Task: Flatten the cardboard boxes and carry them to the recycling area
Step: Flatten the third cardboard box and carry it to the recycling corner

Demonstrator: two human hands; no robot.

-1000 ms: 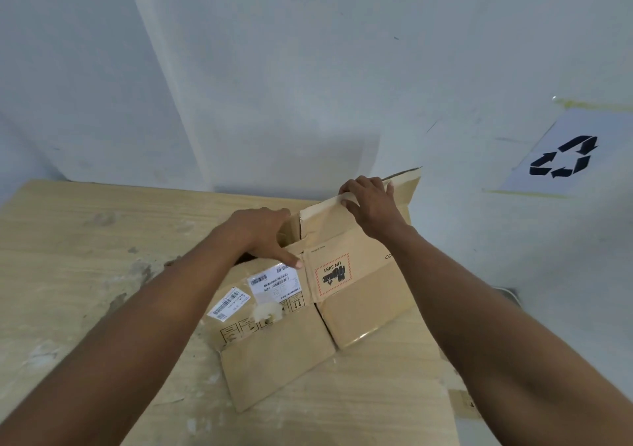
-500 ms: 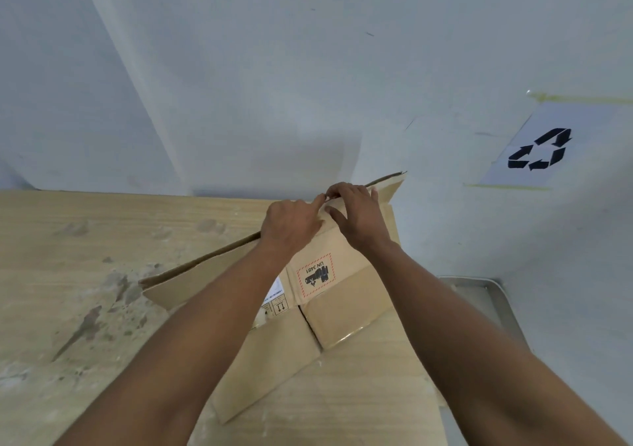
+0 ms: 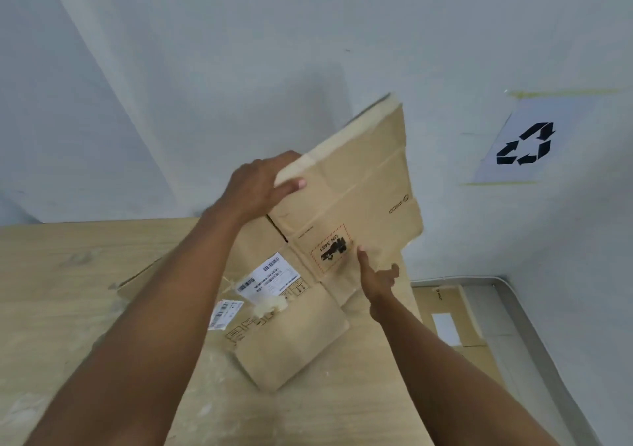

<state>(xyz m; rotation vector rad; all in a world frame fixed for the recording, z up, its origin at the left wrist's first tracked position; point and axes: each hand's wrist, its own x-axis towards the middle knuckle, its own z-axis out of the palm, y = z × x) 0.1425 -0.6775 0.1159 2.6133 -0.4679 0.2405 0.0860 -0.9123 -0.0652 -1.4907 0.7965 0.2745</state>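
A person tilts a flattened cardboard box (image 3: pixel 352 185) up from a wooden desk (image 3: pixel 68 291), seen from above.

The left hand (image 3: pixel 260 188) grips the box's upper left edge, thumb on the front. The right hand (image 3: pixel 376 281) is open, its forefinger straight against the printed face beside a red-bordered mark. The box's lower flaps lie on the desk, white shipping labels (image 3: pixel 270 276) facing up. A recycling sign (image 3: pixel 524 144) is taped to the pale wall at right; below it, more flat cardboard (image 3: pixel 445 312) lies on the floor.
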